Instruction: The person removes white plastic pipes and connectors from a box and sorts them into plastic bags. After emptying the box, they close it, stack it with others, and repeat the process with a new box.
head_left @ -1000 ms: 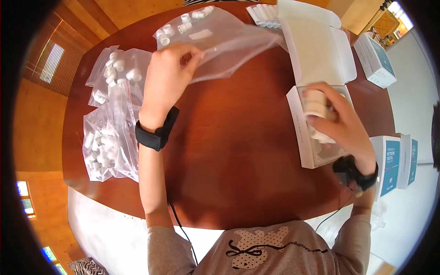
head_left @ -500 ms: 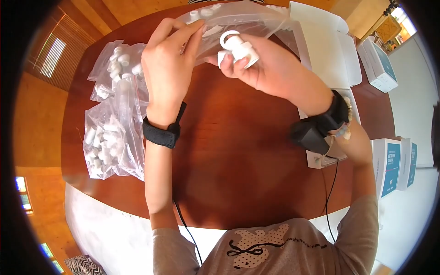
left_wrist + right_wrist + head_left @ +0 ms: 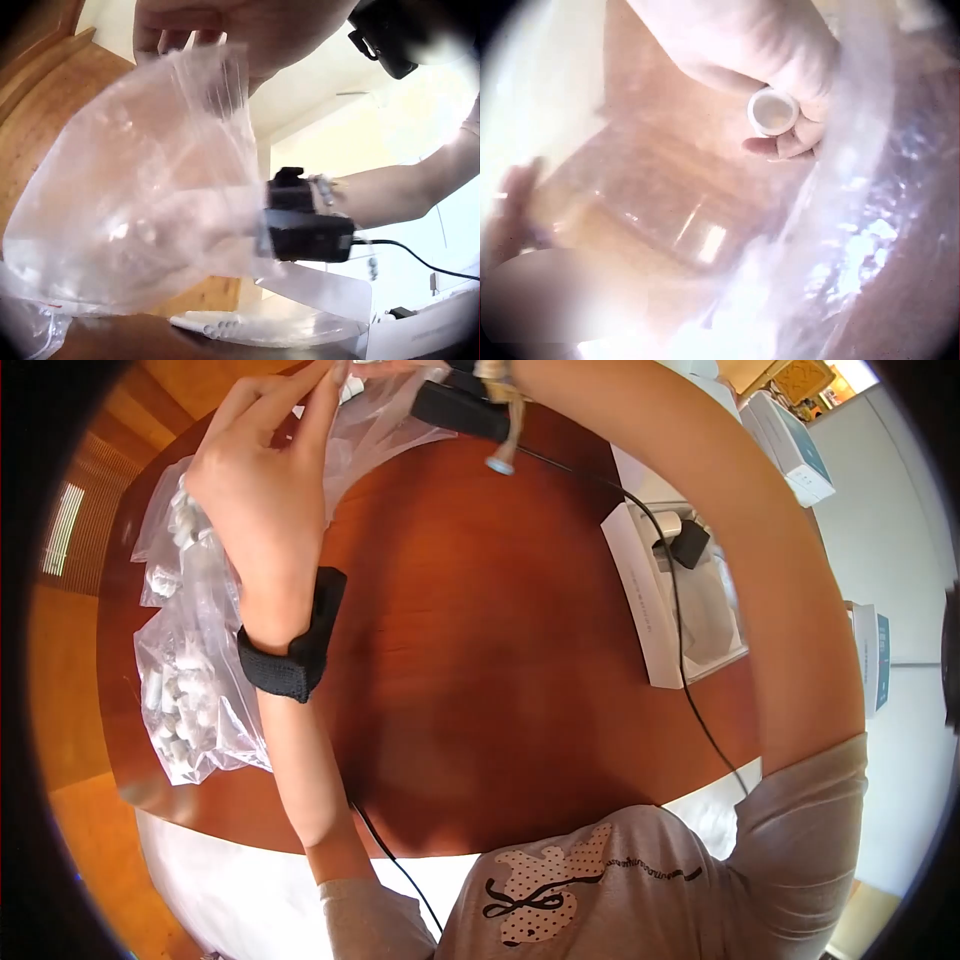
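My left hand is raised at the upper left of the table. Its fingers pinch the mouth edge of a clear plastic bag, which hangs open below them in the left wrist view. My right hand is inside this bag, seen through the film. It grips a white pipe fitting, whose round open end faces the right wrist camera. In the head view the right hand is mostly out of frame at the top, behind its wrist camera.
Two more clear bags of white fittings, a nearer one and a farther one, lie at the left. An open white box with a white piece inside stands at the right. A black cable crosses the box. Printed cartons stand beyond.
My right hand has taken white fittings from the box, carried them left and gone into the bag. The left hand keeps its pinch on the bag and appears farther left and higher.
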`<state>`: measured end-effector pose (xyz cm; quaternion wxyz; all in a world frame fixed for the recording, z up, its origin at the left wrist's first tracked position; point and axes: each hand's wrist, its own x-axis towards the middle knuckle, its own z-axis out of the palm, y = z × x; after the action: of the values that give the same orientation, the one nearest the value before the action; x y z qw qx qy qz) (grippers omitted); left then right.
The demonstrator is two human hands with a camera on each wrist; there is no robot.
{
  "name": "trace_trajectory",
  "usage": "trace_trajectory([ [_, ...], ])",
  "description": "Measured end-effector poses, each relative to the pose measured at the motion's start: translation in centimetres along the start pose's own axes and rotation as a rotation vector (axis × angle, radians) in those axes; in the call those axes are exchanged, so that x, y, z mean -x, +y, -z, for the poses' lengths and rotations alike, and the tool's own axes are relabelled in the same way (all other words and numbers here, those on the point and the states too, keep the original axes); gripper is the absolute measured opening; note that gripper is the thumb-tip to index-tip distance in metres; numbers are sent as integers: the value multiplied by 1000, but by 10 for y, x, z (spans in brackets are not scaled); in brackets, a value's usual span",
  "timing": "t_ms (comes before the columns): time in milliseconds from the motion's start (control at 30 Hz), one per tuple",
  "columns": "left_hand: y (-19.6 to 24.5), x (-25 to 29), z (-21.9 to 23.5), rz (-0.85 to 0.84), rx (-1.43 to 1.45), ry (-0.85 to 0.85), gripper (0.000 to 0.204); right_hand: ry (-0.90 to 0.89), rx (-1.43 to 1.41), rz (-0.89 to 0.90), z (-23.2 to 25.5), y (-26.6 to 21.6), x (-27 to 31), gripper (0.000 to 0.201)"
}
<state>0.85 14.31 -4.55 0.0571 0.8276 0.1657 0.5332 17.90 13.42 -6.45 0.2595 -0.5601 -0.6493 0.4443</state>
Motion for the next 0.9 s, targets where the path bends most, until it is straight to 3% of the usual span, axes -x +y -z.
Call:
trace_trajectory([
  [267, -8, -2, 2, 28, 36, 3, 14, 16, 240, -199, -12, -79, 75, 25],
  [333, -1, -3, 5, 95, 11, -81, 16, 111, 247, -221, -9, -89, 108, 26],
  [400, 14, -4, 5, -15, -39, -70, 18, 265, 276, -217, -4, -89, 149, 27],
  [467, 34, -3, 6, -86, -17, -108, 18, 521, 487, -126, -9, -74, 205, 30],
  [533, 60, 3, 7, -117, 70, -188, 19, 755, 525, -306, -17, -70, 254, 26],
  [600, 92, 11, 4, -88, 153, -348, 19, 852, 489, -383, -17, -36, 296, 23],
  [700, 129, 32, -24, -46, 467, -682, 19, 772, 637, -387, -21, 17, 332, 20],
  [767, 143, 45, -53, -166, 599, -745, 21, 489, 831, -597, -21, 47, 338, 20],
  [800, 151, 47, -66, -176, 619, -770, 22, 477, 793, -697, -27, 68, 330, 24],
  [867, 163, 53, -86, -225, 582, -804, 25, 731, 923, -330, -42, 89, 321, 22],
  [900, 167, 58, -98, -267, 521, -810, 25, 714, 922, -515, -44, 88, 317, 20],
])
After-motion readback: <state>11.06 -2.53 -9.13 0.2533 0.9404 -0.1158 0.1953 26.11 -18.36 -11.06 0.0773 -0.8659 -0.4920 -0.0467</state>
